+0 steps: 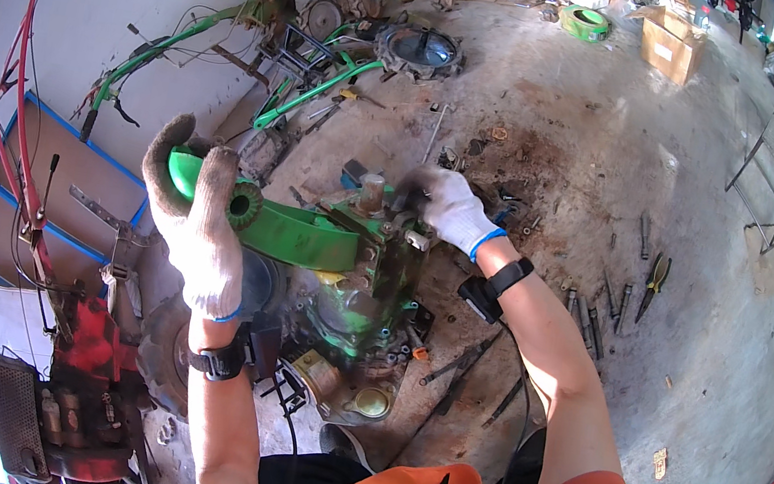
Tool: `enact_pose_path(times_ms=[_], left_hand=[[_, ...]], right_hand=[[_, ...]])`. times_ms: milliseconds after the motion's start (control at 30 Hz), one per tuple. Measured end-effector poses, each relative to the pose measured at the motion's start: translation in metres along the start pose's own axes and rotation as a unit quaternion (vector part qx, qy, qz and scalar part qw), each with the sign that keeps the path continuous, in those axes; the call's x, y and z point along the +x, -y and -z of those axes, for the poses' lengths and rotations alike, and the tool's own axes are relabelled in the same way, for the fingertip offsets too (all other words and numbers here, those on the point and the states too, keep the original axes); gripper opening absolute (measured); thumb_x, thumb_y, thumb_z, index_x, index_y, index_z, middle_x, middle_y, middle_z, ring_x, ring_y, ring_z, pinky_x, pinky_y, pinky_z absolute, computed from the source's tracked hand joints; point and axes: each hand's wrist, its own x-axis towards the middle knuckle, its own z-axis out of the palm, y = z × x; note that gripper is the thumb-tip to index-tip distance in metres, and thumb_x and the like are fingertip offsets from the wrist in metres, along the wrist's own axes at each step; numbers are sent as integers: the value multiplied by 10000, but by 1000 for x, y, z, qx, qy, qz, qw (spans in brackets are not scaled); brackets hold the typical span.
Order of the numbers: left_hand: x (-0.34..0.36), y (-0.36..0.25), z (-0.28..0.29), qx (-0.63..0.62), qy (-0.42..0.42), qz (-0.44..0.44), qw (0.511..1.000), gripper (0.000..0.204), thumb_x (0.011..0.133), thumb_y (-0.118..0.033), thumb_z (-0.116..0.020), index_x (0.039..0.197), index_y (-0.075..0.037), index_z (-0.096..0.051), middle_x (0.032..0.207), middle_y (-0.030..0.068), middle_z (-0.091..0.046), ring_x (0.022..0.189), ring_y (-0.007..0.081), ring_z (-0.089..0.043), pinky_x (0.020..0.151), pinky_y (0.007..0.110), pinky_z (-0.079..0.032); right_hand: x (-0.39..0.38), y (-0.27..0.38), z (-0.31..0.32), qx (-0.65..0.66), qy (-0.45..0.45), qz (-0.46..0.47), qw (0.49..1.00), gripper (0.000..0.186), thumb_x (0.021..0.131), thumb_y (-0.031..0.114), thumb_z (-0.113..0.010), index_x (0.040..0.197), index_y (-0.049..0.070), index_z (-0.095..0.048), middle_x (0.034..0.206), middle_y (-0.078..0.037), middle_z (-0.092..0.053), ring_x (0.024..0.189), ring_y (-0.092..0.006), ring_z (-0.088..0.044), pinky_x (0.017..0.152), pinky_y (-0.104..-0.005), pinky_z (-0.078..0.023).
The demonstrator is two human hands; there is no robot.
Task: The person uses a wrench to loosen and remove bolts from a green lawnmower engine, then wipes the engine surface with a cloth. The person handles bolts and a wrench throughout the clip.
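Note:
A greasy green machine body [351, 307], like a gearbox, stands upright in front of me, with a curved green arm [306, 239] reaching left from its top. My left hand [206, 223], in a soiled white work glove, grips the rounded outer end of that arm, next to a toothed round joint [245, 207]. My right hand [448, 206], gloved too, is at the top right of the machine, beside a short upright metal post [372, 191]. Its dark, slightly blurred fingers curl downward; what they hold is hidden.
Metal shafts [587, 324] and yellow-handled pliers [654, 284] lie on the concrete floor at right. A red machine [92, 347] with long handlebars stands at left. Farther off are a lugged wheel [420, 50], a cardboard box [669, 46] and a metal frame [767, 206].

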Motion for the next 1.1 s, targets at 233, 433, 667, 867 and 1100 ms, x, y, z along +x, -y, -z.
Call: enact_pose_path(times_ms=[233, 433, 667, 867, 1100], left_hand=[[-1, 1, 1, 10, -1, -5, 1000, 487, 1030, -150, -769, 1487, -50, -634, 1165, 69, -716, 1035, 163, -677, 919, 313, -557], [-1, -1, 2, -53, 21, 23, 998, 534, 1008, -77, -786, 1500, -33, -584, 1145, 58, -672, 926, 145, -680, 734, 302, -598], [2, 3, 4, -32, 19, 30, 999, 551, 983, -87, -821, 1485, -32, -600, 1173, 75, -684, 953, 148, -686, 795, 309, -609], [4, 5, 3, -26, 16, 13, 999, 528, 995, -104, -806, 1482, -37, -613, 1168, 66, -684, 948, 137, -683, 792, 298, -604], [1, 2, 1, -24, 7, 27, 999, 531, 972, -107, -817, 1457, -27, -617, 1139, 70, -688, 933, 146, -689, 791, 308, -611]], right_hand=[[-29, -13, 52, -40, -73, 79, 993, 310, 1047, 193, -719, 1325, 62, -755, 1070, -229, -778, 1023, -459, -753, 892, -525, -604], [-54, 37, 74, -261, 16, 124, 957, 108, 866, 171, -683, 874, 101, -764, 849, -185, -757, 779, -398, -756, 703, -497, -604], [-67, 89, 74, -273, 21, 142, 951, 114, 820, 159, -706, 773, 59, -737, 755, -197, -728, 713, -384, -741, 650, -498, -585], [-78, 133, 64, -358, 7, 177, 917, 80, 822, 171, -715, 775, 110, -693, 690, -123, -670, 625, -330, -688, 585, -472, -538], [-77, 165, 36, -435, -28, 148, 888, 95, 794, 199, -695, 744, 123, -722, 619, -55, -619, 569, -217, -643, 511, -418, -457]])
